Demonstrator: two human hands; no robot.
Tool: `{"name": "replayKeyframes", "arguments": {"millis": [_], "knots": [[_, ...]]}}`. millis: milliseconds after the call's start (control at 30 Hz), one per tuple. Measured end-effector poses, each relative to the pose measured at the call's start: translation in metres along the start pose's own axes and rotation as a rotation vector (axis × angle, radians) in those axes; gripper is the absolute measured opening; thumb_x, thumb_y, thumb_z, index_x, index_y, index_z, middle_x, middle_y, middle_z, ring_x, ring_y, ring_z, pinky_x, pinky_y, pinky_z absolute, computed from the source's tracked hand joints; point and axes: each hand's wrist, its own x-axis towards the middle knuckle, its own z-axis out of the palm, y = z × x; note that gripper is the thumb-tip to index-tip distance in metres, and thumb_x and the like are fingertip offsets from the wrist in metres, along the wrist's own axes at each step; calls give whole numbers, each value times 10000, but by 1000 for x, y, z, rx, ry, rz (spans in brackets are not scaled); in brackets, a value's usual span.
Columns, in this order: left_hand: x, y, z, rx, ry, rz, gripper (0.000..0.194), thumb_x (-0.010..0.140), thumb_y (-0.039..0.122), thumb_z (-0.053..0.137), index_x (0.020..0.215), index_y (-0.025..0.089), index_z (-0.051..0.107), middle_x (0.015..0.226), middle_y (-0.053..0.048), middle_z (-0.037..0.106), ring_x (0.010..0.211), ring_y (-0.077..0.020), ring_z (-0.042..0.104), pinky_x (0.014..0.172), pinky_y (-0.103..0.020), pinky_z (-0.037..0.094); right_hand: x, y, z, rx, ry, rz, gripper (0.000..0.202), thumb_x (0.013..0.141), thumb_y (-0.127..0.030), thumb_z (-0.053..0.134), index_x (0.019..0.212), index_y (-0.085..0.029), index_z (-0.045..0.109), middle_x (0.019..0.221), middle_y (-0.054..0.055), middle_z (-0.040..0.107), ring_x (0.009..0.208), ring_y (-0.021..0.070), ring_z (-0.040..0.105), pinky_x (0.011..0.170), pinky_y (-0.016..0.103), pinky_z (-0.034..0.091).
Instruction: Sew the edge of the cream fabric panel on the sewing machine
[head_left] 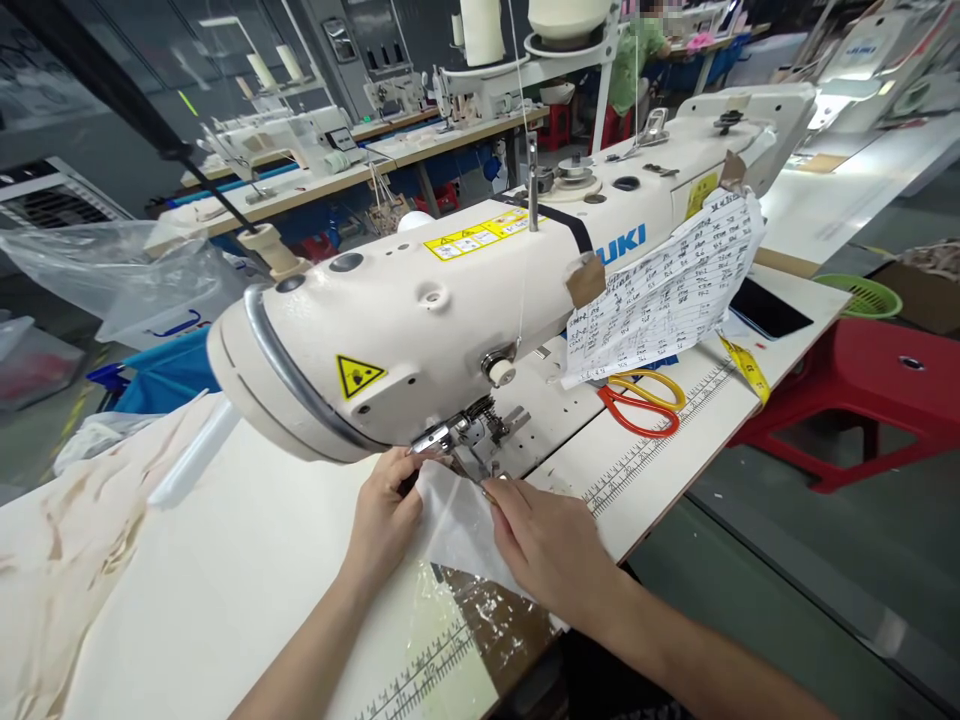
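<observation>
A cream industrial sewing machine (pixel 450 300) lies across the white table (pixel 225 560). A thin white piece of fabric (pixel 457 525) rests under its presser foot (pixel 469 450). My left hand (pixel 386 515) pinches the fabric's left edge just below the machine head. My right hand (pixel 544 545) lies flat on the fabric's right side, fingertips close to the needle area. Both hands press the fabric to the table.
Orange-handled scissors (pixel 641 400) and a yellow tape measure (pixel 746 370) lie right of the needle. A paper sheet of handwritten figures (pixel 660 290) hangs taped to the machine. Cream cloth (pixel 67 540) is heaped at left. A red stool (pixel 862 390) stands right. Another person sits far behind.
</observation>
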Motion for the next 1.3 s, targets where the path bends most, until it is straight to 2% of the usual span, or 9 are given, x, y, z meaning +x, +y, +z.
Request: {"name": "replayKeyframes", "arguments": {"millis": [400,700,933,1100,1200,1300], "knots": [[0,-8,2,53,6,-20,226,819,330,504,846,215,697,900,-52,676,904,-225,614,754,-326,491,0,-2,4,-65,-21,-23,267,972,-134,457,1227,-129,537,926,76,710,728,200,680,527,279,432],[5,-4,7,233,17,119,246,740,272,474,899,195,645,895,-64,674,849,-248,611,744,-378,473,-3,-2,13,-136,15,-41,276,974,-116,428,1243,-128,489,912,74,682,676,215,645,506,322,478],[4,-8,3,126,32,-18,196,785,384,518,781,225,632,869,-37,686,837,-224,624,725,-329,493,-3,-3,14,-113,34,-44,282,974,-100,391,1236,-121,493,908,80,676,677,222,643,499,332,485],[0,-15,2,104,20,-91,208,782,388,546,817,216,657,895,-39,695,861,-224,634,743,-329,506,-1,-3,15,-102,30,-19,258,968,-128,440,1215,-123,512,881,77,680,660,232,654,488,335,480],[0,-15,3,178,34,-19,171,812,354,546,817,219,651,895,-38,697,843,-218,634,712,-325,504,0,-4,14,-106,29,-5,255,983,-157,443,1225,-132,516,865,77,687,648,214,653,485,314,474],[0,-12,4,328,74,222,107,841,225,516,825,223,621,889,-31,697,826,-206,632,702,-326,497,1,-5,13,-100,18,1,249,972,-139,466,1212,-129,534,850,79,687,644,214,657,479,307,467]]}}
